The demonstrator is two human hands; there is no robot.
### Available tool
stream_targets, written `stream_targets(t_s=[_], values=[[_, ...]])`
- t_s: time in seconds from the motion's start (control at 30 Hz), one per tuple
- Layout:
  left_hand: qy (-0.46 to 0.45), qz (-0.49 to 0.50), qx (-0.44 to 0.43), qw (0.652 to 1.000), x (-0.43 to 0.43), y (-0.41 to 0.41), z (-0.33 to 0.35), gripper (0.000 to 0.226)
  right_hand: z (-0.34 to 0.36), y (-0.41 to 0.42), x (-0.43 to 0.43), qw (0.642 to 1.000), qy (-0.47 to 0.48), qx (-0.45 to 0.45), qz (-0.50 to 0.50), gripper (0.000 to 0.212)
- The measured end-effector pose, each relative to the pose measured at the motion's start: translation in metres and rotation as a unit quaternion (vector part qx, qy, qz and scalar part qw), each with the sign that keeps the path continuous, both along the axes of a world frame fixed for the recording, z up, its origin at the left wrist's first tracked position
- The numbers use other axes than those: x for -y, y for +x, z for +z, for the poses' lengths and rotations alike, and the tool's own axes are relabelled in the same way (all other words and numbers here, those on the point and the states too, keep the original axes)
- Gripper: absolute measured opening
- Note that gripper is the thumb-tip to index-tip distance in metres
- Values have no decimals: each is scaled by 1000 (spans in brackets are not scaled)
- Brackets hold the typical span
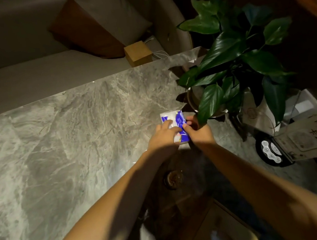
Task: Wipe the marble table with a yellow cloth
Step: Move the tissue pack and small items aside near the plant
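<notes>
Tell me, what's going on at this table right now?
A person stretches both arms out over the marble table. The left hand and the right hand both hold a small white-and-blue packet that lies on the table beside a potted plant. The right hand pinches the packet's blue edge. No yellow cloth is in sight, so the wiping has not begun.

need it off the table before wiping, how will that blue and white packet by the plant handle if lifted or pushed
Probably soft and light: the blue and white packet looks like wrapped tissues. Its glossy wrap should slide easily on the polished marble table. Lying flat, it seems unlikely to roll or tip.
</notes>
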State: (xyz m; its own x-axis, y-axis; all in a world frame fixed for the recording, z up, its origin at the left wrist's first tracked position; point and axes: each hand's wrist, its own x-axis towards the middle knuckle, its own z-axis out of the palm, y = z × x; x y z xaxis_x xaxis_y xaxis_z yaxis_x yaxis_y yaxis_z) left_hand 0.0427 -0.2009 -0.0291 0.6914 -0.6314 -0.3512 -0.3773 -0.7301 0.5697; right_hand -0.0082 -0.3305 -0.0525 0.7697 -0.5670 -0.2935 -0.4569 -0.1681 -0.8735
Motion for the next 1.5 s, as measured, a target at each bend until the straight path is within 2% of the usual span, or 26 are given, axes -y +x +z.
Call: stream_targets(t_s=[0.3,0.5,0.6,0.67,0.73,0.8,0.9,0.97,1.17,1.33,1.5], values=[[-3,16,-32,999,-6,-15,5,50,-13,-8,7,997,-13,-41,67,31],[-85,61,-57,993,-18,-23,16,42,7,-12,8,996,20,-57,68,31],[-154,130,-42,979,-40,-27,26,37,27,-25,3,996,-71,-25,49,25],[-177,174,-14,969,-60,-33,29,34,44,-40,-8,989,-107,16,97,20],[-145,188,14,971,-81,-41,26,36,56,-57,-26,971,-82,22,221,18],[-103,191,19,976,-97,-50,18,41,63,-71,-46,931,-88,-51,351,26],[-59,198,14,978,-106,-61,9,49,60,-84,-65,844,-221,-130,470,38],[-49,207,1,977,-106,-66,6,55,56,-89,-66,833,-262,-113,473,31],[-23,217,-10,976,-101,-71,-3,59,51,-110,-19,858,-260,-111,428,30],[-16,231,16,973,-91,-72,-7,57,53,-134,35,890,-262,-178,329,27],[4,230,64,971,-86,-72,-10,59,55,-136,50,880,-262,-235,319,34]])
